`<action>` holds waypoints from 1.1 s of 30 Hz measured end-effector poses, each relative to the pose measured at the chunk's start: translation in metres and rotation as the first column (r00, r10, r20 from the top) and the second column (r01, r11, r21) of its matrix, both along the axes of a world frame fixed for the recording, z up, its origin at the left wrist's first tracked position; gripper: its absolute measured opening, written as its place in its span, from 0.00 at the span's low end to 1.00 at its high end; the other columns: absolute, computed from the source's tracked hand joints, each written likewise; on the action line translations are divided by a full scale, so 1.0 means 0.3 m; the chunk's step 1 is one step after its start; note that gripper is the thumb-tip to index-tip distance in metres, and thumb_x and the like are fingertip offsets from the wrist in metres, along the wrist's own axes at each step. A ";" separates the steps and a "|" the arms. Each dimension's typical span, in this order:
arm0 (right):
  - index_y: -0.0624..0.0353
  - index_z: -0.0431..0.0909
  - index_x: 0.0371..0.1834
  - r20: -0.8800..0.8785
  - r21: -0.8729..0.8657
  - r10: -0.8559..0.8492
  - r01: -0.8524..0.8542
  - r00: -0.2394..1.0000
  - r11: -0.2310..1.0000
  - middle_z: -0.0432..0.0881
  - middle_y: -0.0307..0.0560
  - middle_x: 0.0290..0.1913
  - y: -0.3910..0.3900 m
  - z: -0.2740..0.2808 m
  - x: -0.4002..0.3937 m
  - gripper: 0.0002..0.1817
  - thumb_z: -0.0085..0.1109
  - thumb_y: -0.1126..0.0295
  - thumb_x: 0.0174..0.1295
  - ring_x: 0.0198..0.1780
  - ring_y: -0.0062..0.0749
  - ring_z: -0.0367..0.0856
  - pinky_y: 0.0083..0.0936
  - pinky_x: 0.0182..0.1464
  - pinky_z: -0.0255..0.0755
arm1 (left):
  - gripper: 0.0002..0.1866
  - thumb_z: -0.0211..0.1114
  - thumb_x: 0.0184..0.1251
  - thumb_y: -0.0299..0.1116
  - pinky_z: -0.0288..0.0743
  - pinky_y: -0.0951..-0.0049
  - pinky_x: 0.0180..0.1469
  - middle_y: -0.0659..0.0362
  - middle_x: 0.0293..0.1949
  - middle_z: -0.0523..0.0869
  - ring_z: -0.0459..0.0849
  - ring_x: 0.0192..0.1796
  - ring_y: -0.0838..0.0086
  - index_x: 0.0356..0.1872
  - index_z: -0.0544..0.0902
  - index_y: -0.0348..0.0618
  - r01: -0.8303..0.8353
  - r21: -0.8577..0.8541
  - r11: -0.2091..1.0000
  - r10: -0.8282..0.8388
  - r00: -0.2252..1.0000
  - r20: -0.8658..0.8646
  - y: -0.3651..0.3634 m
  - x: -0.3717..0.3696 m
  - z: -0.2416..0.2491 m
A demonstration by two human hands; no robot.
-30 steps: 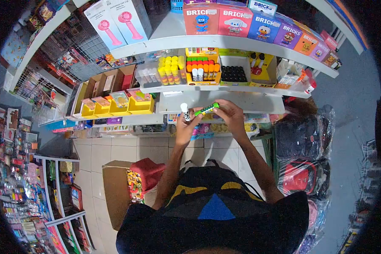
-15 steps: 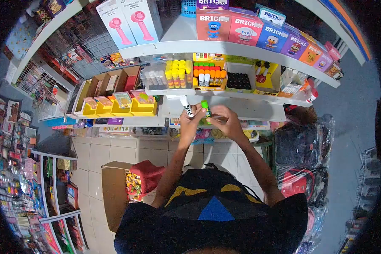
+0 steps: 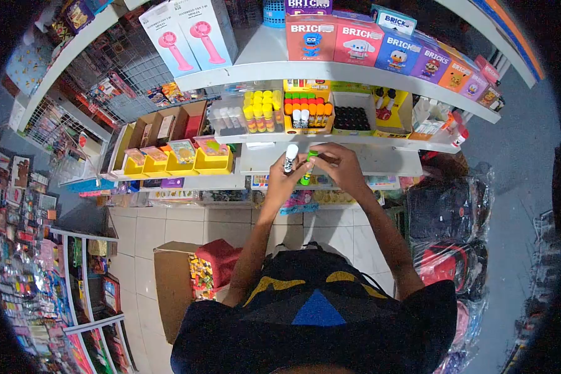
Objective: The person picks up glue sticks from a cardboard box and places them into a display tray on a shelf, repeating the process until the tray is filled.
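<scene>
My left hand (image 3: 283,184) is closed round a glue stick with a white cap and black-and-white pattern (image 3: 290,158), held upright. Between its thumb and fingers is also the lower part of a green glue stick (image 3: 306,179). My right hand (image 3: 344,168) pinches the green stick's top end, so both hands touch it. Just beyond, on the shelf, a yellow display box (image 3: 309,129) holds rows of glue sticks with green, red, orange and white caps. Left of that box stand yellow-capped tubes (image 3: 262,109) in a clear container.
A white shelf (image 3: 380,159) runs below my hands' far side, with yellow bins (image 3: 213,163) at left. Boxes marked BRICKS (image 3: 358,47) stand on the upper shelf. An open carton (image 3: 173,283) of small colourful items is on the floor. Wrapped bags (image 3: 439,212) stack at right.
My right hand, blurred and slightly apart before, now grips the top of the green glue stick. The white-capped stick has shifted right and stands more upright.
</scene>
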State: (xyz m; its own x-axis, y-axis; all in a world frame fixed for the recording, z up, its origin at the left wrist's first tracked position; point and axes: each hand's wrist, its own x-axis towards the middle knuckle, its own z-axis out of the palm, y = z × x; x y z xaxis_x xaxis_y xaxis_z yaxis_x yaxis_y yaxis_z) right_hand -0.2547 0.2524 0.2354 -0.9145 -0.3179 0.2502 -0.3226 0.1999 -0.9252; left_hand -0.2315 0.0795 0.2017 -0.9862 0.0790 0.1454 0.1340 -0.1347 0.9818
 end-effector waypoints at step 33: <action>0.65 0.79 0.45 -0.611 0.052 -0.353 0.480 0.709 0.876 0.83 0.55 0.44 0.049 0.088 -0.426 0.13 0.62 0.72 0.59 0.44 0.41 0.83 0.31 0.47 0.74 | 0.09 0.68 0.62 0.31 0.65 0.85 0.35 0.70 0.28 0.73 0.68 0.31 0.88 0.39 0.80 0.40 -0.238 0.049 0.970 0.241 0.966 -0.095 -0.013 -0.048 -0.114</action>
State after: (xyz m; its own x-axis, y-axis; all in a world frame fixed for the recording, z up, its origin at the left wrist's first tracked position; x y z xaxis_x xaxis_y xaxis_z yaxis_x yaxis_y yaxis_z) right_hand -0.3826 0.2671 0.2619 -0.6717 -0.0382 0.7399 -0.6107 0.5940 -0.5237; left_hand -0.2460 0.0756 0.1675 -0.9561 -0.1650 0.2422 0.2636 -0.1228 0.9568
